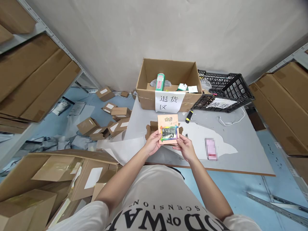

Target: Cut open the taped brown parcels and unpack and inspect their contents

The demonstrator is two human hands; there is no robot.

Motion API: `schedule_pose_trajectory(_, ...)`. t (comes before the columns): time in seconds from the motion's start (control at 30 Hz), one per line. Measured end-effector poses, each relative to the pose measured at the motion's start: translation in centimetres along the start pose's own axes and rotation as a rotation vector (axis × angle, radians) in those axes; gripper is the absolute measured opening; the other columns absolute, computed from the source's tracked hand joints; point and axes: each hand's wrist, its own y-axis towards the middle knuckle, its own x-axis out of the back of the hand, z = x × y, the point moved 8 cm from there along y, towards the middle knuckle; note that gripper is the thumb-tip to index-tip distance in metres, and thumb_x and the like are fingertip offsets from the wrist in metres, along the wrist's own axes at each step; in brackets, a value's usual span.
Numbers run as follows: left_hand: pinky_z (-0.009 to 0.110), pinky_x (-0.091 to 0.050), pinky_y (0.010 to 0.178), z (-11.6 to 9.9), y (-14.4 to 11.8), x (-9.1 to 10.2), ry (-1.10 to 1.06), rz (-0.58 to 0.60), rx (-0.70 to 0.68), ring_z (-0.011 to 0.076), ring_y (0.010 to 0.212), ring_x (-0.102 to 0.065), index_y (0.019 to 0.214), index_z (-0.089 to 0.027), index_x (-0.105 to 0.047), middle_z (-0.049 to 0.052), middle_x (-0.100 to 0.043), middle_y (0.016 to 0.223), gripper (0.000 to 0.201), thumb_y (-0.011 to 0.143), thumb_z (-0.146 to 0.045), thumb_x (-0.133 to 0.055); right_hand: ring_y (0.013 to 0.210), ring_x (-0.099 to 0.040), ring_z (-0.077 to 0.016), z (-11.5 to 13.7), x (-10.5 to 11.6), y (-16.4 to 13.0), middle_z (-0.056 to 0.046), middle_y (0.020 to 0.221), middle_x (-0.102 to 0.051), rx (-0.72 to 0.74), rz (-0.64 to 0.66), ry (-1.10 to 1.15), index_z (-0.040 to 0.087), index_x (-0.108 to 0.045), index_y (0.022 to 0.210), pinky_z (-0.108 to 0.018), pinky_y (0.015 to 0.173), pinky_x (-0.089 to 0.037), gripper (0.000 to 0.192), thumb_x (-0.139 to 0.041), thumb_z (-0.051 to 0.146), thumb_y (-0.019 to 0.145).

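At the centre of the frame, just above the person's white printed shirt, both hands hold up a small square peach-coloured card (168, 128) with a rainbow-framed dark picture in its lower half. The left hand (152, 143) is curled around the card's lower left corner, thumb on the front face; the right hand (185, 148) pinches the lower right corner the same way, fingers folded behind. The card stands nearly upright above the near edge of a grey table (243, 150) and hides most of an opened flat brown mailer (150, 128) lying directly behind it. To the right of the hands, a blurred pink object (211, 149) rests on a torn white sheet. Farther up the table lie a black-and-yellow marker (189, 116) and a white cable (232, 120). At the table's far edge stands an open cardboard box (168, 83) with a handwritten paper label, holding a green carton (160, 81), and beside it to the right a black plastic crate (226, 91). Small brown parcels (113, 120) litter the blue floor at middle left.
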Motion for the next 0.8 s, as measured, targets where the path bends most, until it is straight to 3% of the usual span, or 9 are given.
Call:
schedule_pose_trajectory(0.2,0.041,-0.047,0.096,-0.1,0.9,-0.6,0.0,-0.013,0.015,0.0234,0.106,-0.063,0.116,-0.019,-0.059,0.009,-0.067,0.113,0.044,0.076,-0.03,-0.071,0.077,-0.071,-0.0185,0.1,1.5,1.0,-0.004,0.097,-0.072,0.005,-0.054,0.002,0.024,-0.062,0.119,-0.028,0.061,-0.06,0.053,-0.072,0.044,0.07)
schedule_pose_trajectory(0.37,0.041,-0.04,0.102,0.3,1.2,0.5,-0.002,-0.051,0.06,0.0241,0.115,-0.058,0.12,-0.019,-0.058,0.013,-0.06,0.125,0.045,0.078,-0.031,-0.07,0.069,-0.07,-0.0156,2.2,4.9,3.2,-0.003,0.092,-0.073,0.058,-0.112,0.016,0.022,-0.065,0.112,-0.026,0.06,-0.06,0.047,-0.073,0.039,0.07)
schedule_pose_trajectory(0.47,0.043,-0.035,0.105,0.6,1.0,2.0,0.081,-0.11,0.073,0.0256,0.119,-0.055,0.117,-0.019,-0.059,0.016,-0.058,0.127,0.045,0.077,-0.034,-0.071,0.07,-0.07,-0.0151,5.8,8.2,6.0,-0.002,0.092,-0.073,0.146,-0.16,0.034,0.022,-0.066,0.108,-0.023,0.058,-0.06,0.042,-0.075,0.033,0.068)
schedule_pose_trajectory(0.63,0.045,-0.034,0.107,1.0,0.1,4.8,0.26,-0.268,0.078,0.0258,0.118,-0.055,0.111,-0.02,-0.061,0.014,-0.061,0.124,0.051,0.069,-0.042,-0.076,0.068,-0.07,-0.012,14.4,15.0,12.6,-0.004,0.086,-0.072,0.344,-0.311,0.106,0.016,-0.064,0.1,-0.016,0.056,-0.057,0.023,-0.067,0.02,0.077)
schedule_pose_trajectory(0.8,0.044,-0.039,0.104,0.5,-1.2,6.7,0.336,-0.414,0.043,0.0261,0.114,-0.058,0.111,-0.018,-0.06,0.014,-0.062,0.122,0.056,0.066,-0.049,-0.074,0.076,-0.068,-0.0085,21.8,20.5,19.4,-0.004,0.094,-0.067,0.521,-0.439,0.194,0.015,-0.059,0.104,-0.018,0.067,-0.058,0.019,-0.056,0.013,0.085)
